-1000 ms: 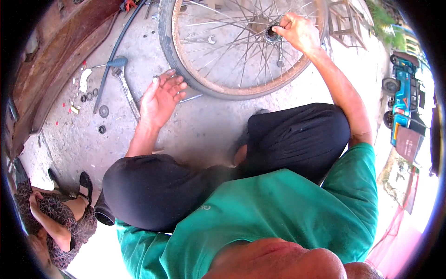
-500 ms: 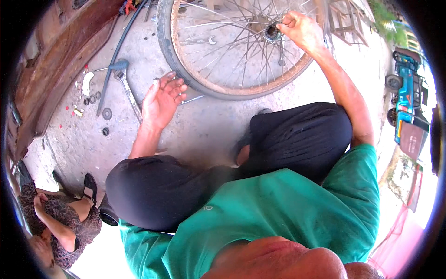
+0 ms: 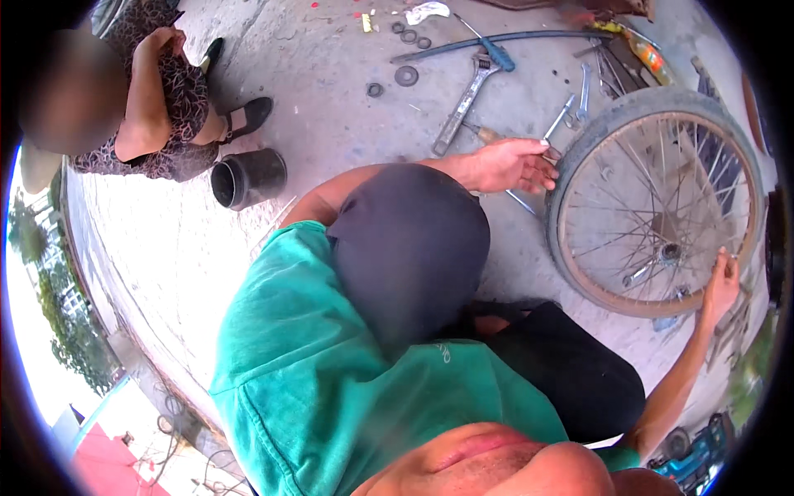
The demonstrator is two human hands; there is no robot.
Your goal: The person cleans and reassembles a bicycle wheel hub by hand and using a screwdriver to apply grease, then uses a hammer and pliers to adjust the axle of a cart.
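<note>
A spoked bicycle wheel (image 3: 595,285) with a dark tyre and rusty rim lies to my right. Its hub (image 3: 668,253) shows an open, dark centre. My left hand (image 3: 521,168) is beside the tyre's left edge, fingers apart and loosely bent, with no object visible in it. A slim metal tool (image 3: 560,116) ends close to its thumb; whether they touch I cannot tell. Over the wheel's right side is my right hand (image 3: 723,285), fingertips pinched together in front of the spokes. Whatever is between them is too small to make out.
Beyond my left hand lie an adjustable wrench (image 3: 465,106), a blue-handled screwdriver (image 3: 498,54), a spanner (image 3: 585,91) and several dark rings (image 3: 406,76). A black cylindrical container (image 3: 248,178) stands left of my knee. A person (image 3: 169,107) sits at the far left.
My view has swung left, shifting the wheel rightward in it. My right hand has left the hub for the wheel's right side. My left hand stays near the tyre, fingers still apart.
</note>
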